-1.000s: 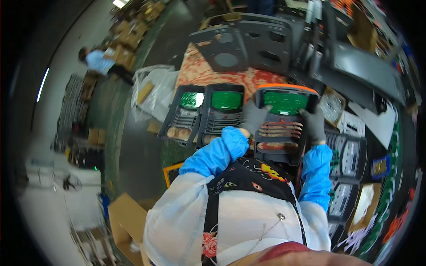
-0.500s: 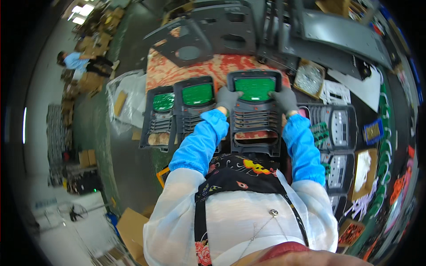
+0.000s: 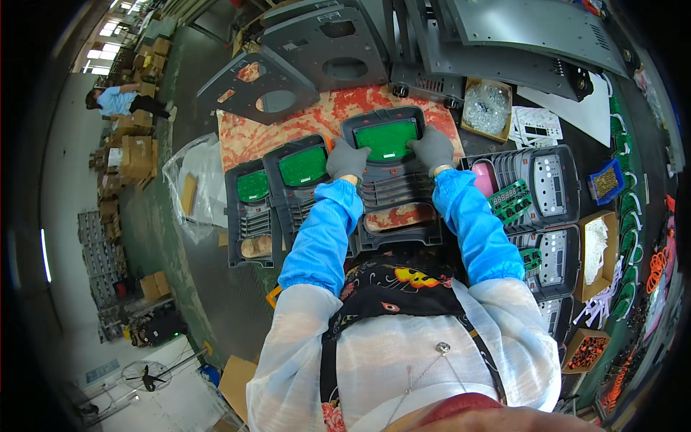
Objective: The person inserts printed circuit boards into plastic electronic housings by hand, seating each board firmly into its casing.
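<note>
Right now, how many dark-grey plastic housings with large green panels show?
3: one between grey-gloved left hand and right hand, another leftward, third leftmost; more may be hidden.

Wall (image 3: 68,180): pale | Lighting: lit tube (image 3: 46,255), far left; bright panels (image 3: 108,39), upper left, windows or lamps unclear | Floor (image 3: 205,288): dark grey, green strip (image 3: 176,263) alongside | Furniture: worktop (image 3: 252,137), mottled red and cream

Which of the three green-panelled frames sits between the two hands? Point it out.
The rightmost frame: the left hand grips its left side, the right hand its right. The middle frame and leftmost frame lie further left, outside the hands.
</note>
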Tool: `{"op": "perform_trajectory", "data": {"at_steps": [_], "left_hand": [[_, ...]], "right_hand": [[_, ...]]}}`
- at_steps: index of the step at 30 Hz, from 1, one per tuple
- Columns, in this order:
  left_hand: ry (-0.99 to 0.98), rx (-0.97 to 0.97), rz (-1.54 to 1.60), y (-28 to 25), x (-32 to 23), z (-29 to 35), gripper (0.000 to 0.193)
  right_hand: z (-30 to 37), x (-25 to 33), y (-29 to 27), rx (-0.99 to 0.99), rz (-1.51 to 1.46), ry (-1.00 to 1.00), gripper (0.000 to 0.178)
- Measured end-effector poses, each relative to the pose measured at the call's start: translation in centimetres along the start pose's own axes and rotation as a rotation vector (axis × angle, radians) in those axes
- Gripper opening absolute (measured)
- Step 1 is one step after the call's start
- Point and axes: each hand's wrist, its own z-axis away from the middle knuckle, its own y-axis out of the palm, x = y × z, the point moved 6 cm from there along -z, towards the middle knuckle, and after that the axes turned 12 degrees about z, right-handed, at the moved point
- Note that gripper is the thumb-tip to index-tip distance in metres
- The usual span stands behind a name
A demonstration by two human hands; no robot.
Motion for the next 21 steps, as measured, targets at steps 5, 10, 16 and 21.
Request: {"op": "perform_trajectory", "data": {"at_steps": [5, 10, 16, 21], "left_hand": [[-0.008, -0.038, -0.133, -1.1, -0.5, 0.2, 0.073], [-0.007, -0.048, -0.148, -1.3, -1.1, 0.7, 0.069], [0.029, -0.099, -0.116, -1.0, -1.3, 2.1, 0.065], [0.087, -0.153, -0.116, -0.1, -0.3, 1.8, 0.064]], "right_hand": [[0.6, 1.7, -0.8, 0.011, 0.023, -0.003, 0.053], [0.3, 1.9, -0.8, -0.005, 0.027, 0.003, 0.055], [-1.5, -1.2, 2.3, 0.008, -0.204, 0.029, 0.054], [-1.7, -1.0, 2.8, 0.007, -0.264, 0.037, 0.046]]}}
